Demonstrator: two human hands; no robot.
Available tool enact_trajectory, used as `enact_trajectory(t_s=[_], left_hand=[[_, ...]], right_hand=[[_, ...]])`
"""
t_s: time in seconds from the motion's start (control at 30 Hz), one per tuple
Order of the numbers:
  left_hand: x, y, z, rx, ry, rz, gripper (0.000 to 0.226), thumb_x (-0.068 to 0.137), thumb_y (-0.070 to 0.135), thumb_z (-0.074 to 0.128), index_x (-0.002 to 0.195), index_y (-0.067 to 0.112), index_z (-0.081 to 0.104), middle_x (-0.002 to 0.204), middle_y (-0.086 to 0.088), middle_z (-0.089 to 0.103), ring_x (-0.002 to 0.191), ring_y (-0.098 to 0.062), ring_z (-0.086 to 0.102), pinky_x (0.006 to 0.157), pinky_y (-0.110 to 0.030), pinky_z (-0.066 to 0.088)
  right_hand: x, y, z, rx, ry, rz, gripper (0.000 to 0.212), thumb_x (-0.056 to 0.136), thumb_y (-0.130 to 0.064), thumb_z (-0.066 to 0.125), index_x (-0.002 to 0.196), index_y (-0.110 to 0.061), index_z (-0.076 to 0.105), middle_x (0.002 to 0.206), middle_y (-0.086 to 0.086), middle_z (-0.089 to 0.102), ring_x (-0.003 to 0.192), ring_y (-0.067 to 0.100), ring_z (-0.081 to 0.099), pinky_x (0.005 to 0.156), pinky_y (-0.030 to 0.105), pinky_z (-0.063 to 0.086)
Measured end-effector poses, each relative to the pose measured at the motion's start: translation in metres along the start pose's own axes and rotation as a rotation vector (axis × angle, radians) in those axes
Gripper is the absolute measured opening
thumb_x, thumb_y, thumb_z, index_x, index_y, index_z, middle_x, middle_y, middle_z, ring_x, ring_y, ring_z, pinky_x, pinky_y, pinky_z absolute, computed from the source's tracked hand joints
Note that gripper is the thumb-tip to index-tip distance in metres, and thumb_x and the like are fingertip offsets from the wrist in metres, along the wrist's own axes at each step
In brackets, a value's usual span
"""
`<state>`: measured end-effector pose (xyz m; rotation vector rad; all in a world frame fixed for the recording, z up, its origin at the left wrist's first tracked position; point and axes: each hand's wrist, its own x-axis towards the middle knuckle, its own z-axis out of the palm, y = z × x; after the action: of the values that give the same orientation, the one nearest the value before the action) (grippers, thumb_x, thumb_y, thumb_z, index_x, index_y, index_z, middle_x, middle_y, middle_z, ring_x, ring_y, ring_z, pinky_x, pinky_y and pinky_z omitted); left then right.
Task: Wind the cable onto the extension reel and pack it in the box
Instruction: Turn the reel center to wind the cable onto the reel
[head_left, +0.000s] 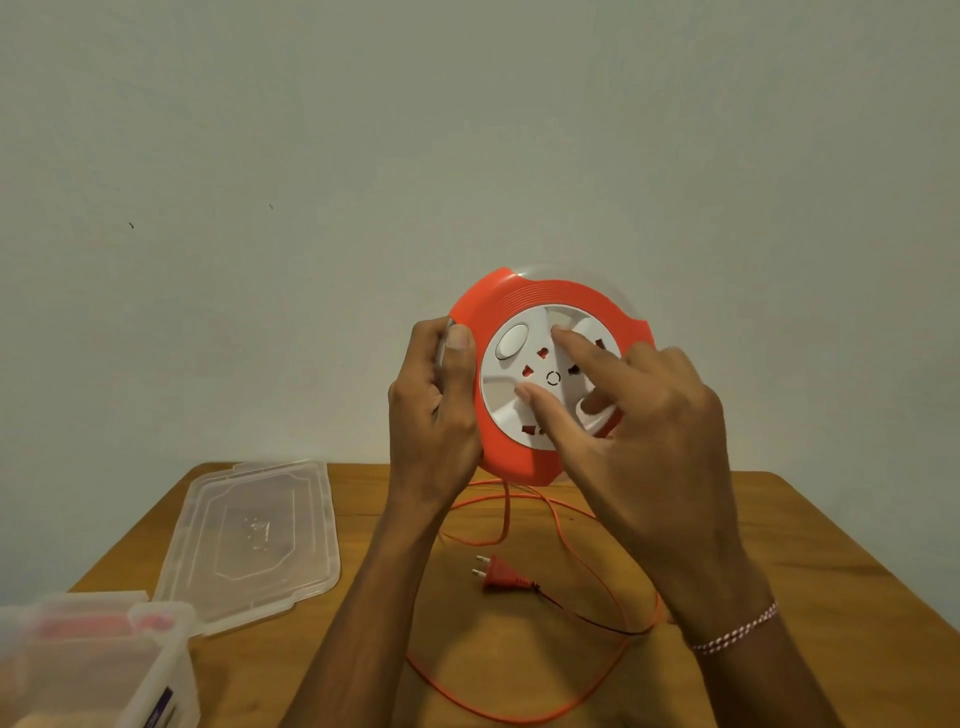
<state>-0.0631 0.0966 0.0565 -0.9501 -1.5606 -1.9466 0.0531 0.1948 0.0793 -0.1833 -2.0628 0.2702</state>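
The left hand (436, 410) grips the left edge of the orange reel (524, 462), thumb laid over the front rim and fingers wrapped behind, holding it upright above the table (779, 545). The right hand (654, 441) reaches across the reel's white centre (511, 415), its fingers spread and fairly straight, with the forefinger and thumb tips resting on the white face and another finger hooked in a recess. From the reel's underside the orange cable (566, 691) drops in loose loops onto the wood, ending in a plug (501, 571) lying flat between the forearms. Left of the arms lies a clear lid (254, 540); nearer, at the bottom-left corner, stands a clear box (98, 665), contents blurred.
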Motion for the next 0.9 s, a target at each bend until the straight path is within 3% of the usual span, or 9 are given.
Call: enact_trajectory(t_s=[0.1,0.23,0.3,0.43,0.6,0.77,0.9], left_hand=[[0.001,0.0,-0.001,0.001,0.001,-0.008,0.027,0.102,0.037,0.039,0.116,0.018,0.053,0.095,0.026,0.066,0.087,-0.004,0.071,0.062,-0.012,0.055],[0.001,0.0,0.0,0.009,0.011,-0.009,0.026,0.101,0.037,0.039,0.117,0.022,0.052,0.097,0.026,0.066,0.091,-0.004,0.07,0.063,-0.013,0.055],[0.0,0.0,0.0,0.007,-0.001,-0.006,0.028,0.101,0.038,0.039,0.118,0.019,0.053,0.097,0.026,0.067,0.091,-0.005,0.07,0.063,-0.013,0.056],[-0.001,0.002,0.001,0.024,-0.027,0.003,0.027,0.101,0.036,0.04,0.118,0.02,0.052,0.096,0.032,0.066,0.09,-0.002,0.07,0.063,-0.011,0.055],[-0.002,0.004,0.002,0.033,-0.029,0.013,0.027,0.101,0.035,0.041,0.118,0.018,0.053,0.096,0.023,0.067,0.086,-0.004,0.072,0.062,-0.013,0.056],[-0.002,0.004,0.002,0.053,-0.041,0.039,0.027,0.102,0.033,0.04,0.117,0.014,0.053,0.092,0.025,0.067,0.084,-0.005,0.071,0.061,-0.014,0.056],[-0.003,0.005,0.001,0.054,-0.024,0.016,0.026,0.101,0.034,0.041,0.118,0.018,0.053,0.098,0.019,0.066,0.088,-0.004,0.071,0.062,-0.013,0.055]], right_hand=[[0.002,0.008,-0.004,0.023,0.039,-0.138,0.033,0.079,-0.021,0.076,0.111,-0.017,0.07,0.11,0.009,0.065,0.101,0.018,0.052,0.077,0.03,0.054],[0.002,0.008,-0.004,-0.057,-0.215,-0.201,0.058,0.061,-0.006,0.086,0.113,-0.027,0.071,0.136,0.012,0.053,0.122,0.035,0.045,0.09,0.049,0.049],[0.002,0.005,-0.002,-0.13,-0.272,-0.195,0.069,0.058,-0.008,0.089,0.119,-0.031,0.067,0.139,0.013,0.051,0.123,0.038,0.044,0.089,0.05,0.049],[0.001,0.005,-0.003,-0.151,-0.203,-0.172,0.07,0.054,-0.012,0.091,0.116,-0.035,0.069,0.127,0.013,0.059,0.108,0.038,0.052,0.078,0.046,0.053],[-0.005,0.004,-0.002,-0.111,-0.136,-0.097,0.07,0.065,-0.016,0.087,0.126,-0.037,0.061,0.12,0.014,0.058,0.105,0.033,0.055,0.077,0.043,0.054],[-0.005,-0.004,0.002,-0.022,-0.073,0.076,0.069,0.076,-0.057,0.07,0.138,-0.037,0.049,0.123,0.006,0.064,0.095,0.018,0.062,0.079,0.033,0.056],[-0.005,-0.007,0.0,0.056,0.008,0.145,0.071,0.076,-0.069,0.058,0.135,-0.029,0.054,0.109,0.002,0.073,0.079,0.018,0.072,0.07,0.03,0.058]])
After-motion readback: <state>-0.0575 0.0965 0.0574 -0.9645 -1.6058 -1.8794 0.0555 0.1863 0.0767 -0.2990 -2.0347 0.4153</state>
